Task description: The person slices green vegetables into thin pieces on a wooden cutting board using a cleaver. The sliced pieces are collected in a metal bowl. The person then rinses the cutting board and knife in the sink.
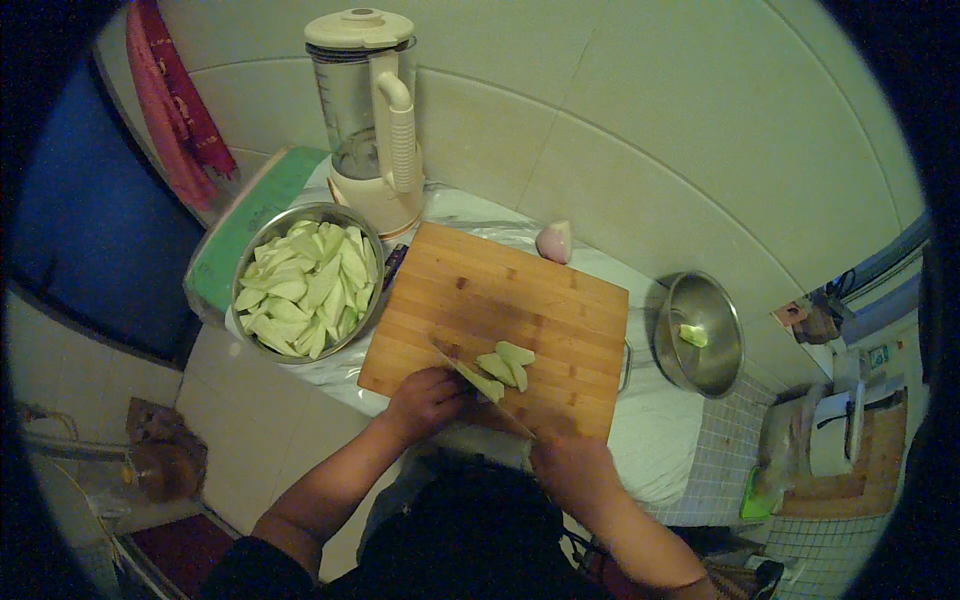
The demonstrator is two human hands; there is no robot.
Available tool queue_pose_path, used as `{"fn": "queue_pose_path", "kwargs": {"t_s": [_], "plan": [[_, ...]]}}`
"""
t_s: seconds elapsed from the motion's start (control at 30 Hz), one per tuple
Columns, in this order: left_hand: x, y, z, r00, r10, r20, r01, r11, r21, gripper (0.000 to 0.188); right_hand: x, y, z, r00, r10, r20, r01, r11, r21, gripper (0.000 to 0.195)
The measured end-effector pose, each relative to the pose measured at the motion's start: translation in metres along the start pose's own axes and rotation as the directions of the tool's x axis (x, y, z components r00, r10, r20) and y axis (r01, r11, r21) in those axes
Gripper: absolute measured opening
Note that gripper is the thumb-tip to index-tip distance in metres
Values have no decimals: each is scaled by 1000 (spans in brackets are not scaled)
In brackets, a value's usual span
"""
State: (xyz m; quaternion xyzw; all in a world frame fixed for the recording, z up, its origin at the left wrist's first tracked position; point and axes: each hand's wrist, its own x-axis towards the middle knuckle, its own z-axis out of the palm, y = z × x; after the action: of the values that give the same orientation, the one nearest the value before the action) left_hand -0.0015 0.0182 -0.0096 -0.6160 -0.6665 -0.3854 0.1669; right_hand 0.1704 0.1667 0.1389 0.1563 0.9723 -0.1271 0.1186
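Note:
My right hand (571, 466) is closed around the handle end of a kitchen knife (516, 426), whose blade slants up and left over the wooden cutting board (574, 311). Beside the blade, at the board's near edge, my left hand (431, 401) has its fingers bent; what lies under them is hidden. One pale green slice (484, 384) rests along the blade, and several more cut slices (510, 365) lie just right of it. Left of the board stands a steel bowl (375, 319) heaped with pale green slices (307, 281).
A blender (375, 120) stands behind the full bowl, against the tiled wall. A piece of onion (555, 242) sits beyond the board. To the right, a steel bowl (724, 352) holds one small green piece (694, 335). A pink cloth (176, 112) hangs at upper left.

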Motion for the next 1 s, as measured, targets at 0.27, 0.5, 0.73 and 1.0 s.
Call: {"fn": "queue_pose_path", "kwargs": {"t_s": [0.27, 0.5, 0.73, 1.0], "plan": [[4, 7, -4, 899, -421, 125, 427, 904, -23, 20, 18, 29, 14, 944, -129, -303, 194, 961, 195, 15], [52, 17, 7, 431, -900, 70, 474, 159, -866, 39, 28, 47, 7, 936, 195, 293, -269, -141, 953, 13], [104, 34, 0, 433, -689, 581, -70, -669, -740, 54, 39, 37, 24, 942, 40, 333, -310, -280, 909, 13], [65, -2, 0, 485, -841, 242, -162, -358, -920, 34, -4, 65, 36, 891, 362, 274, -256, -99, 962, 4]]}}
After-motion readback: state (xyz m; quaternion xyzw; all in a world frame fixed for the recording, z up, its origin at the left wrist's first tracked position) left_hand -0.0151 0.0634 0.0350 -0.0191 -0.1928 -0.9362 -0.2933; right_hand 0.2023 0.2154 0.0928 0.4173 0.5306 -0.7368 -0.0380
